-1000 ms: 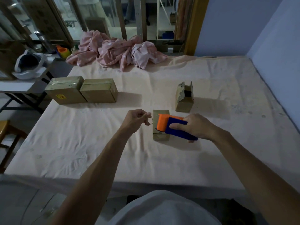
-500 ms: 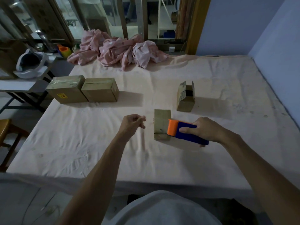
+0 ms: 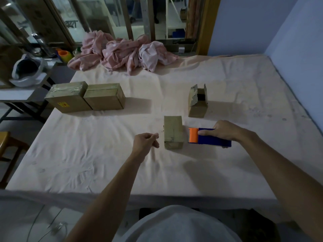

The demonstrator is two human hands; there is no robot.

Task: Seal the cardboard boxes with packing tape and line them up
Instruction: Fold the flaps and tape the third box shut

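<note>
My right hand (image 3: 225, 131) grips the blue-and-orange tape dispenser (image 3: 209, 140) just right of the small closed cardboard box (image 3: 173, 132); my left hand (image 3: 146, 143), curled into a loose fist, hovers just left of it.

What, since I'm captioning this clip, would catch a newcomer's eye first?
The orange-and-blue tape dispenser gripped by the right hand, just right of the small closed box at centre. Next, the curled left hand on that box's other side, and the pink cloth heap at the back.
</note>
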